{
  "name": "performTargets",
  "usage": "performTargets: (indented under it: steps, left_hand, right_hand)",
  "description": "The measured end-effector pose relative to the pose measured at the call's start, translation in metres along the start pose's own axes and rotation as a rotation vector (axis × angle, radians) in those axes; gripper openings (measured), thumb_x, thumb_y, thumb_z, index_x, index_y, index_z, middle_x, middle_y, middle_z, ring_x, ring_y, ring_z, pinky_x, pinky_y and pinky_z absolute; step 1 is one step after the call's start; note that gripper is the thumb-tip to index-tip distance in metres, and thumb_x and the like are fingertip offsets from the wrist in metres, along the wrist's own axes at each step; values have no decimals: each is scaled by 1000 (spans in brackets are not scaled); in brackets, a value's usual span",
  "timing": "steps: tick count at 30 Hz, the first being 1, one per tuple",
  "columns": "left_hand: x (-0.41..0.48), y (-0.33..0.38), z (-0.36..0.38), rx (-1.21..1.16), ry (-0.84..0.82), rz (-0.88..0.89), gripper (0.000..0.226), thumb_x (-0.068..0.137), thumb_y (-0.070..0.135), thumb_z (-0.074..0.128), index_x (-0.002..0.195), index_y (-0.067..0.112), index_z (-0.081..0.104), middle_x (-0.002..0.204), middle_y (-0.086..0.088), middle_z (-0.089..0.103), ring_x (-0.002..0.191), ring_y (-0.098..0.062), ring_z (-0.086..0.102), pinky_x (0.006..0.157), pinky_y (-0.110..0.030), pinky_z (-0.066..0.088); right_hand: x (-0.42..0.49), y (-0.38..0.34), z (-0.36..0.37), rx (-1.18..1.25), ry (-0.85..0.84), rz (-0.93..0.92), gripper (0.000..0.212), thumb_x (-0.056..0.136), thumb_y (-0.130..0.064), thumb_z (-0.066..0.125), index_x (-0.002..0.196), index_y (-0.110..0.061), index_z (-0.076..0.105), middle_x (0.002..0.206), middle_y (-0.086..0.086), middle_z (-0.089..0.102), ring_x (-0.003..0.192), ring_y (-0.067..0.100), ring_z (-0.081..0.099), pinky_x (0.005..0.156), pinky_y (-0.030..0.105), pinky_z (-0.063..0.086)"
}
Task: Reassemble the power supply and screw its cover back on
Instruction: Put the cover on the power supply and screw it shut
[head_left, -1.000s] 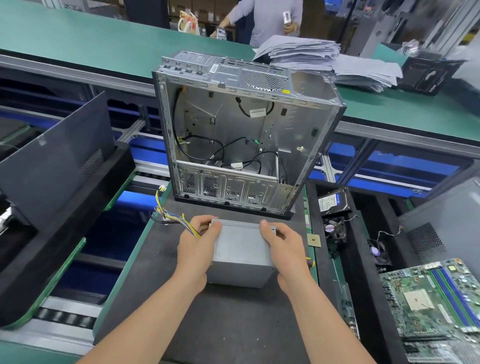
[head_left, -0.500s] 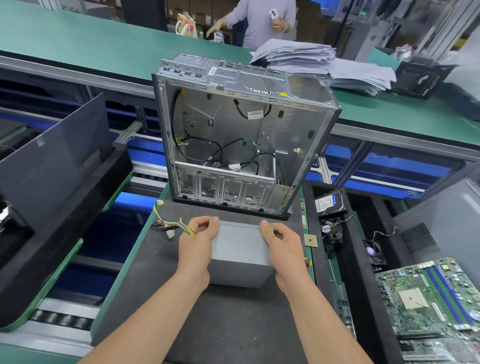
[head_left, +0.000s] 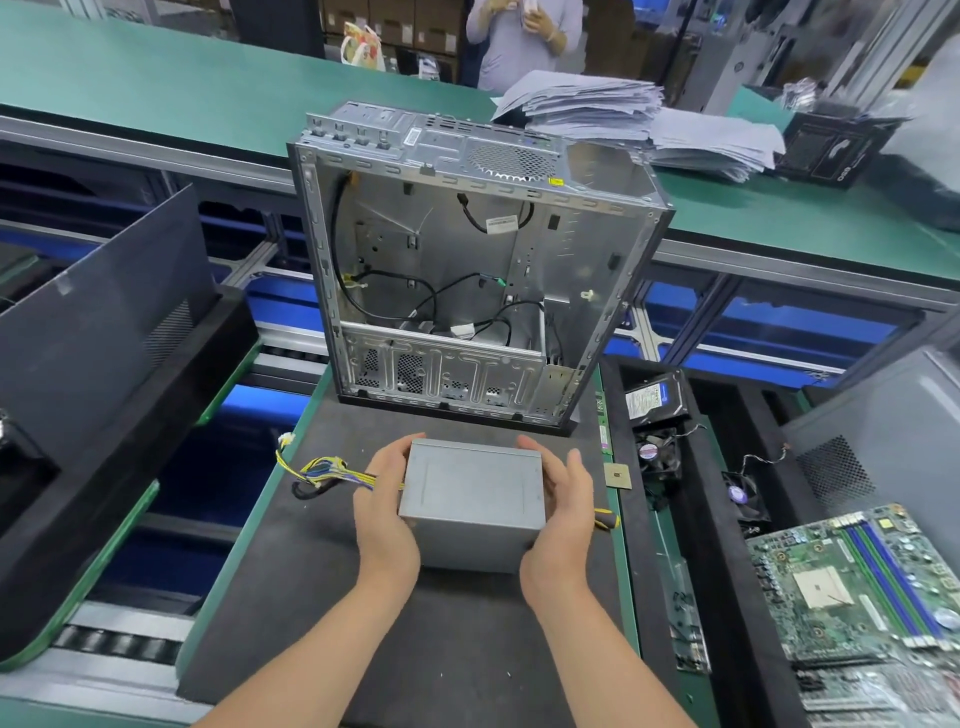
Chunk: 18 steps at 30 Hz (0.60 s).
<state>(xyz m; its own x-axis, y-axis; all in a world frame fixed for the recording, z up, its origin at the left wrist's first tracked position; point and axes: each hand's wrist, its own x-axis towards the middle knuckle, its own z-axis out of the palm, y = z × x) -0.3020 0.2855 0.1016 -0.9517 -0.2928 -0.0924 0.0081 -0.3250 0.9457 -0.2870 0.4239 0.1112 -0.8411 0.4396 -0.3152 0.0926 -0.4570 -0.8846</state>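
Power supply was held from both sides: left hand grip clamped on its left face, right hand grip clamped on its right. It was low over the black tabletop, near the open computer case. Its cable bundle trailed left. A screwdriver poked out beside the right hand.

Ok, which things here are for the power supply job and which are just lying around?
For the job: power supply, held between left hand and right hand; its cable bundle; screwdriver.

Lying about: motherboard, hard drive, cooling fan, processor chip, paper stack.
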Motion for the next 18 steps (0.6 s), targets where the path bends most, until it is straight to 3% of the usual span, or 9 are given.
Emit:
performTargets:
  steps: [3, 6, 9, 12, 15, 18]
  left_hand:
    - [2, -3, 10, 149, 99, 122, 35, 103, 6, 41, 98, 20, 73, 87, 25, 70, 80, 7, 62, 66, -7, 45]
    - [5, -5, 13, 314, 145, 170, 49, 103, -2, 37, 91, 34, 68, 86, 33, 66, 85, 12, 58, 68, -6, 42]
    - [10, -2, 14, 329, 143, 126, 37, 101, 29, 37, 88, 33, 72, 86, 18, 68, 83, 0, 58, 69, -12, 42]
    - [27, 9, 25, 341, 202, -75, 42, 94, 55, 38, 81, 34, 72, 80, 9, 62, 79, -6, 56, 73, -15, 42]
    - [57, 22, 34, 394, 182, -322, 70, 79, 73, 37, 104, 21, 76, 105, -6, 72, 101, -30, 63, 94, -42, 50]
    - [70, 29, 34, 454, 63, -422, 103, 67, 89, 32, 129, 14, 66, 128, -10, 67, 118, -32, 60, 108, -49, 45]
  right_hand:
    - [7, 2, 4, 51, 37, -44, 60, 100, -57, 42, 100, -13, 84, 100, 10, 80, 91, 18, 74, 78, 34, 50]
    - [13, 4, 8, 70, 49, -70, 59, 104, -48, 42, 93, -6, 81, 92, 12, 78, 86, 23, 72, 73, 34, 49]
    - [18, 4, 6, 33, 27, -64, 59, 92, -54, 48, 99, -5, 80, 98, 12, 77, 92, 24, 71, 79, 38, 49]
    - [27, 1, -2, -70, -134, -42, 46, 94, -48, 54, 125, -22, 76, 129, 3, 74, 120, 24, 68, 102, 45, 50]
    - [34, -2, -11, -285, -292, -62, 68, 88, -60, 59, 152, -37, 54, 147, -17, 62, 137, 6, 58, 115, 39, 45]
    - [39, -4, -11, -587, -227, -148, 86, 85, -81, 44, 159, -37, 44, 157, -17, 51, 147, 4, 45, 125, 37, 32]
